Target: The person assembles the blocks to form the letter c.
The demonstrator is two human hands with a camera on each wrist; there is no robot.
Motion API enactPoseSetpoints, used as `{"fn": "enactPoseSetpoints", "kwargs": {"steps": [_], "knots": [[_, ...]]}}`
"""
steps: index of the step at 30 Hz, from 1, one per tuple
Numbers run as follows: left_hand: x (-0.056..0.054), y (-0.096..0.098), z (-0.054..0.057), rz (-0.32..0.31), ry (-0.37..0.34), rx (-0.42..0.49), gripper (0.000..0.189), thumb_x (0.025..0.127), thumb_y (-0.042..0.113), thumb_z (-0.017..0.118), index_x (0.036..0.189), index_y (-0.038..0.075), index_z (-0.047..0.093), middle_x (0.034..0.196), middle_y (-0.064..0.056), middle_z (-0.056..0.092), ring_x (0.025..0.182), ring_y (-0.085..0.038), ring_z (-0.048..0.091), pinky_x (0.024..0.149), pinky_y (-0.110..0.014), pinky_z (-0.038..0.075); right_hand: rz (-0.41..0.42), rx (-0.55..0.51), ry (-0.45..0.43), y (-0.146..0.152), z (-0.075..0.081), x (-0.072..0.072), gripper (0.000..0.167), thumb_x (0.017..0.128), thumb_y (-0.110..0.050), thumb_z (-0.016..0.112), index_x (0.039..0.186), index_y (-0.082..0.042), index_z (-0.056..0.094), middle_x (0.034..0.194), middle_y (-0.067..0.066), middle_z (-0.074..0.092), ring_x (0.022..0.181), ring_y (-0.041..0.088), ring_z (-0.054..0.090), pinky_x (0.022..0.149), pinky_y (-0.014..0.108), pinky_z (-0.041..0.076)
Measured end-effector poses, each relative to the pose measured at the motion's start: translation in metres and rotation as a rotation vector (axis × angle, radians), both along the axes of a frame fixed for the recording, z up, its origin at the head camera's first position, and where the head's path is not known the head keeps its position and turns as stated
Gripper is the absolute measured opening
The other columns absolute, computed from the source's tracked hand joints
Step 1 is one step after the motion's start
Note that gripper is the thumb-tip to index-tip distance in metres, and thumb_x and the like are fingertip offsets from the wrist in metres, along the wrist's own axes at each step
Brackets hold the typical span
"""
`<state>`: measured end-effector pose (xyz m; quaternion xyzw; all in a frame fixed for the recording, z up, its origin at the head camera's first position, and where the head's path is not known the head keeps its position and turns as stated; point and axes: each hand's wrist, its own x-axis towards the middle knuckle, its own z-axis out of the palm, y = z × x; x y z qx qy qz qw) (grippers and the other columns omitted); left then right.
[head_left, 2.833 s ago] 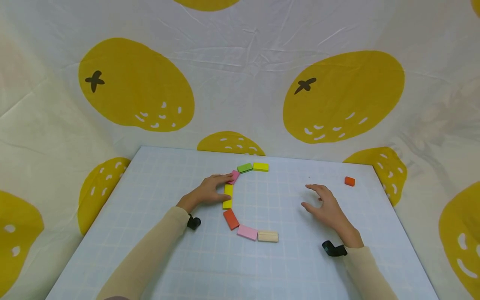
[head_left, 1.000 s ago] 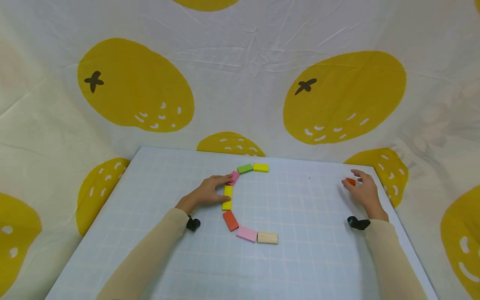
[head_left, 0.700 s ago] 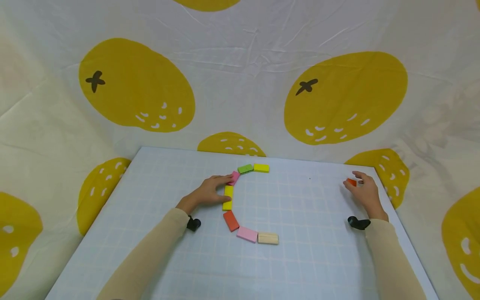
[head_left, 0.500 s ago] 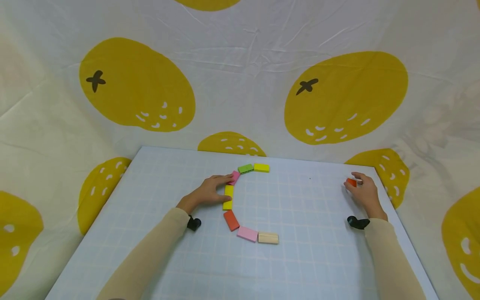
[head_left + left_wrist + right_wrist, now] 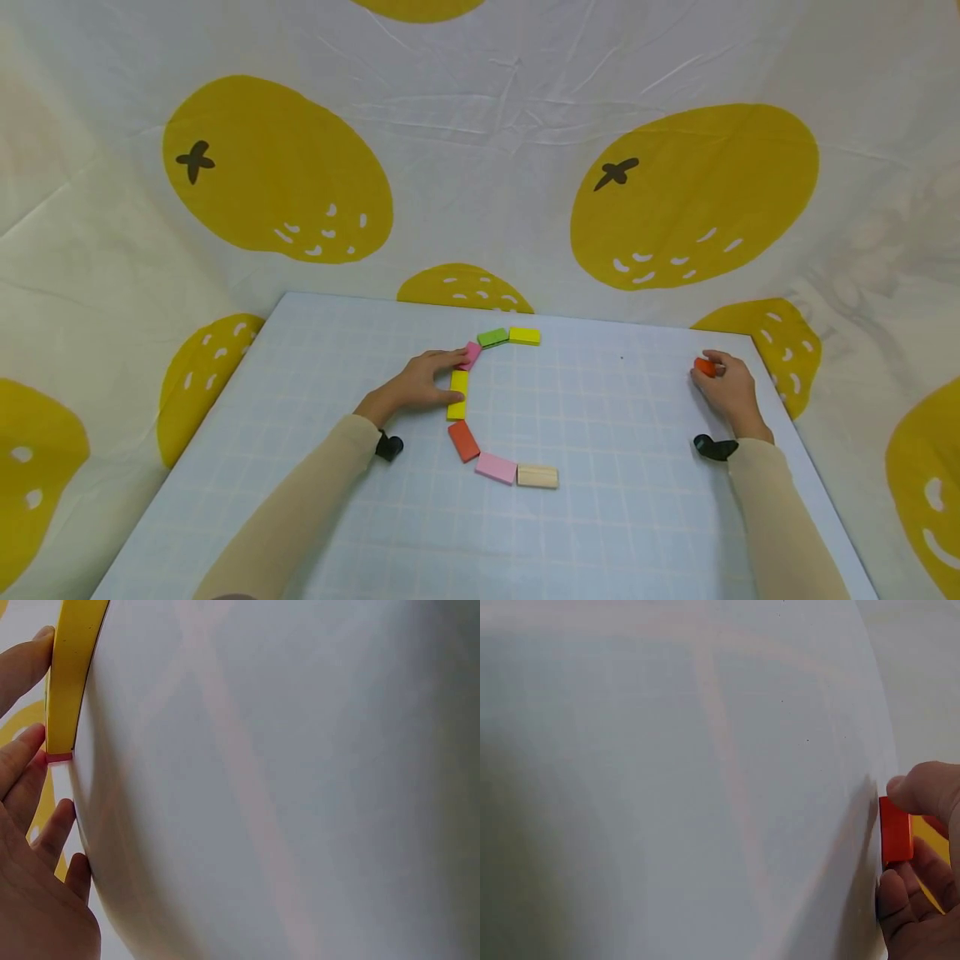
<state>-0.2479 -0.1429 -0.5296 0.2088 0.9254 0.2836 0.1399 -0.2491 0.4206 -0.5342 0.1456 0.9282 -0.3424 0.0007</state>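
Several flat wooden blocks form a C-shaped chain left of the table's middle in the head view. Across the chain's left side lies my left hand (image 5: pixel 414 382): the thumb touches the yellow block (image 5: pixel 458 385) and the fingertips rest at the pink block (image 5: pixel 472 354) above it. In the left wrist view, the fingers lie fairly straight along the yellow block's (image 5: pixel 71 675) side. At the far right, my right hand (image 5: pixel 731 390) pinches a small orange block (image 5: pixel 703 367) between thumb and fingers. In the right wrist view, the orange block (image 5: pixel 895 831) sits at the table surface.
The chain continues with a green block (image 5: pixel 493 337) and a second yellow block (image 5: pixel 524 336) on top, then a red block (image 5: pixel 463 441), a light pink block (image 5: pixel 496 467) and a plain wood block (image 5: pixel 537 476) below. A patterned cloth (image 5: pixel 480 167) hangs behind the table (image 5: pixel 600 533).
My right hand has reached right and away to the orange block, and its fingers have closed on it. The left hand and the chain of blocks have stayed put.
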Motion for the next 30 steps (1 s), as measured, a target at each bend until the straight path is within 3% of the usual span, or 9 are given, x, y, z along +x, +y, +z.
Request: {"fn": "enactPoseSetpoints", "kwargs": {"steps": [7, 23, 30], "knots": [[0.0, 0.002, 0.0, 0.005, -0.011, 0.001, 0.079, 0.089, 0.043, 0.077, 0.159, 0.029, 0.041, 0.165, 0.0, 0.04, 0.152, -0.035, 0.033, 0.119, -0.064, 0.032, 0.013, 0.028, 0.008, 0.003, -0.002, 0.002, 0.052, 0.103, -0.019, 0.057, 0.147, 0.007, 0.046, 0.141, 0.036, 0.043, 0.122, 0.048, 0.044, 0.108, 0.063, 0.044], [-0.001, 0.0, -0.001, -0.012, 0.003, 0.014, 0.079, 0.089, 0.044, 0.077, 0.158, 0.027, 0.043, 0.164, 0.0, 0.042, 0.15, -0.035, 0.034, 0.118, -0.065, 0.032, -0.002, 0.014, -0.027, 0.0, 0.001, 0.014, 0.054, 0.103, -0.023, 0.057, 0.148, 0.005, 0.048, 0.139, 0.034, 0.043, 0.118, 0.047, 0.043, 0.105, 0.062, 0.046], [-0.002, -0.001, -0.001, -0.01, 0.002, 0.004, 0.079, 0.089, 0.046, 0.077, 0.158, 0.028, 0.043, 0.164, 0.0, 0.041, 0.15, -0.035, 0.035, 0.118, -0.065, 0.033, 0.046, 0.045, 0.005, -0.004, 0.002, 0.022, 0.051, 0.102, -0.022, 0.059, 0.145, 0.005, 0.051, 0.137, 0.033, 0.046, 0.114, 0.045, 0.045, 0.099, 0.06, 0.048]]}}
